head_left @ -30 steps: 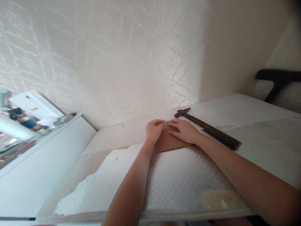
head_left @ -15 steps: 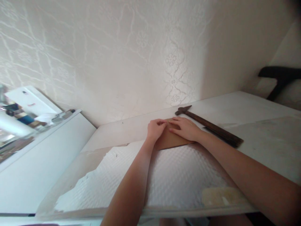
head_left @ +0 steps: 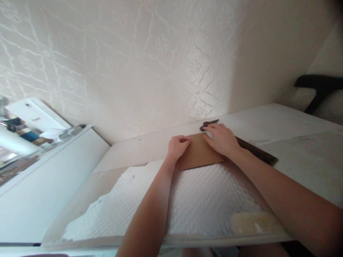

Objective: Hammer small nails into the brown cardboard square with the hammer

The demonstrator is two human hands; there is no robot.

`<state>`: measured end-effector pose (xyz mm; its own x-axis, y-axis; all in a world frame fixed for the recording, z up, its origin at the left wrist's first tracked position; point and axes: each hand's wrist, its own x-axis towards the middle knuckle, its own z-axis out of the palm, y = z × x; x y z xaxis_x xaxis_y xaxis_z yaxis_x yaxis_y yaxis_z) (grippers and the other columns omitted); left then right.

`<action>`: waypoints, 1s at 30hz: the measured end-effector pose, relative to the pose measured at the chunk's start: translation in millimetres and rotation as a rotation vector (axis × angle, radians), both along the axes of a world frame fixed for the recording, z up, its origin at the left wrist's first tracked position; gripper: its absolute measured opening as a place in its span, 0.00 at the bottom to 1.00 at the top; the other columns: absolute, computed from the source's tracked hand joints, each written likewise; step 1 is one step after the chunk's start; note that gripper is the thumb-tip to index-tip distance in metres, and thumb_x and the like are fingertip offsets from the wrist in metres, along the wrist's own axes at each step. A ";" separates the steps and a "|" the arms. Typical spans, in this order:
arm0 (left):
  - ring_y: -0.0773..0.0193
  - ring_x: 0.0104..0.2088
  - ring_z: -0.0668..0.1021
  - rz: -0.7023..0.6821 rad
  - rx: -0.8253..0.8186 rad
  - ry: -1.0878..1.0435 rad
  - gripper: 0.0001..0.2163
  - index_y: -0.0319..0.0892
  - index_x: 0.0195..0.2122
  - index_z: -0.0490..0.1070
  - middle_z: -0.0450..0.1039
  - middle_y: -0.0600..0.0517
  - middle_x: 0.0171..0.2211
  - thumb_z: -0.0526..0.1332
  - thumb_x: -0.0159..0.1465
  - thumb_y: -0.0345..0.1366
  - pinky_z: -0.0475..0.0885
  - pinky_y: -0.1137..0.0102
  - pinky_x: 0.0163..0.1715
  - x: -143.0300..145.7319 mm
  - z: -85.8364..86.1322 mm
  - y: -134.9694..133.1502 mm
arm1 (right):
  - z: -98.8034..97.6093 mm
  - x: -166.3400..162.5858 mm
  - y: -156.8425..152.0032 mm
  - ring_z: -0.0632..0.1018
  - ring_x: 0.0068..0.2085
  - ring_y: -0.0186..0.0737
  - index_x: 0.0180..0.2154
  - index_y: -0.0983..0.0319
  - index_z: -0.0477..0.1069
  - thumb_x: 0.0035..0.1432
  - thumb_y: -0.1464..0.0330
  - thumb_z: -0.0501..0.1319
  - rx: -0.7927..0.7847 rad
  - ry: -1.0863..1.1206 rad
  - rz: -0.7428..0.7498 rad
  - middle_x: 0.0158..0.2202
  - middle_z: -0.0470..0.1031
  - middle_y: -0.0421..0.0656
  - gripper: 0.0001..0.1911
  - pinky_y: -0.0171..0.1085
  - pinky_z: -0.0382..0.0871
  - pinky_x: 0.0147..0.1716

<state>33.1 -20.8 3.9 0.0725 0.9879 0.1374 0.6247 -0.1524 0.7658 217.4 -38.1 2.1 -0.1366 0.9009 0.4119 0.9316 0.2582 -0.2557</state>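
A brown cardboard piece (head_left: 197, 155) lies flat on the far part of a white table (head_left: 281, 121), close to the wall. My left hand (head_left: 177, 147) rests on its left edge with the fingers curled in on it. My right hand (head_left: 222, 140) lies flat on its far right corner, fingers stretched out. Just behind my right hand a dark hammer lies on the table; its head (head_left: 207, 125) shows past my fingers and its handle (head_left: 257, 151) runs off to the right behind my wrist.
A white textured sheet (head_left: 203, 203) with torn edges covers the near part of the table. A patterned cream wall (head_left: 139, 67) rises right behind. To the left stands a white counter (head_left: 48, 171) with clutter. A dark chair back (head_left: 317, 87) shows at the right.
My right hand slid right along the cardboard toward the hammer head, uncovering the cardboard's middle. My left hand stayed at the left edge.
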 end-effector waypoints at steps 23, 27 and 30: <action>0.59 0.41 0.79 -0.013 -0.052 -0.166 0.20 0.40 0.30 0.78 0.80 0.45 0.36 0.51 0.63 0.47 0.68 0.66 0.48 -2.1 -4.5 8.9 | 10.7 30.0 -2.5 0.76 0.36 0.47 0.54 0.60 0.68 0.60 0.67 0.52 0.092 -0.064 -0.250 0.44 0.69 0.51 0.20 0.43 0.68 0.32; 0.60 0.39 0.79 -0.010 -0.048 -0.198 0.21 0.39 0.29 0.77 0.80 0.45 0.35 0.49 0.63 0.47 0.68 0.65 0.48 -1.3 -4.0 8.5 | 18.1 26.0 -4.8 0.75 0.39 0.46 0.53 0.58 0.69 0.61 0.66 0.52 0.167 -0.020 -0.083 0.48 0.67 0.49 0.19 0.43 0.69 0.37; 0.59 0.39 0.80 -0.007 -0.048 -0.217 0.22 0.38 0.31 0.76 0.80 0.45 0.34 0.47 0.63 0.48 0.69 0.65 0.48 -1.3 -4.5 9.7 | 22.3 22.9 -8.4 0.74 0.40 0.44 0.52 0.57 0.69 0.61 0.67 0.52 0.210 -0.007 0.032 0.48 0.67 0.46 0.18 0.41 0.69 0.37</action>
<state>31.8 -11.1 -0.6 0.0532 0.9933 0.1030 0.4434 -0.1160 0.8888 240.4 -46.5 24.4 -0.1668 0.7909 0.5888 0.9237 0.3342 -0.1872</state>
